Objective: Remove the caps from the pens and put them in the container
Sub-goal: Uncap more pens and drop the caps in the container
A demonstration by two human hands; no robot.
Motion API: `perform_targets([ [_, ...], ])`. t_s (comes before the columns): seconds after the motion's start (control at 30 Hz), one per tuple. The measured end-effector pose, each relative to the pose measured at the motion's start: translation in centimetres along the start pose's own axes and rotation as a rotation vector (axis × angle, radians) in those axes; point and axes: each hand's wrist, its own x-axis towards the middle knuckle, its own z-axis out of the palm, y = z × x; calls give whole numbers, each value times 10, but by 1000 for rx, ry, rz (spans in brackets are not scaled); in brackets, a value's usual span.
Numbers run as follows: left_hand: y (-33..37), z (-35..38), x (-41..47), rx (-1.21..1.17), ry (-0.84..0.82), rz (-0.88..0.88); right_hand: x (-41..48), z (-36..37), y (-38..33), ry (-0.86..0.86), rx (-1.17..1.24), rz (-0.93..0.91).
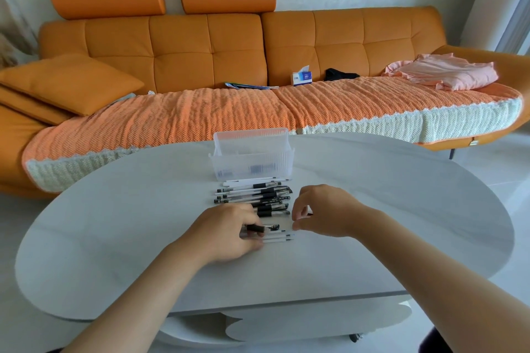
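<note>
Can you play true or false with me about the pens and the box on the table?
1. The left hand holds a black pen. True.
2. The container is red. False: it is clear.
3. The other pens lie on the table, next to the container. True.
4. The sofa is blue. False: it is orange.
5. The container is on the sofa. False: it stands on the table.

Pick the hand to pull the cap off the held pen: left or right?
Right. The left hand grips the pen by its barrel; the cap points toward the right hand, which hangs just beside it.
</note>
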Motion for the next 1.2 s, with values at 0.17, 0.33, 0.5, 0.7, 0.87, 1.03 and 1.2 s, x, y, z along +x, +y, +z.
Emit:
perform_targets([
  [0.17, -3, -2, 3, 31, 23, -9, 10, -5, 1, 72, 47, 39],
  [0.33, -7, 1, 10, 47, 20, -27, 37, -3, 6, 290, 1, 140],
  [0.5, -12, 4, 16, 31, 23, -52, 64, 7, 17, 225, -133, 195],
  [0.7, -15, 5, 20, 9, 43, -49, 82, 19, 19, 177, -404, 129],
  [0.87, -16, 7, 19, 18, 42, -49, 88, 20, 18, 199, -401, 209],
  [1.03, -15, 8, 16, 20, 65, -41, 77, 11, 21, 183, -318, 251],
  [1.2, -12, 6, 13, 18, 85, -33, 55, -4, 14, 257, -180, 245],
])
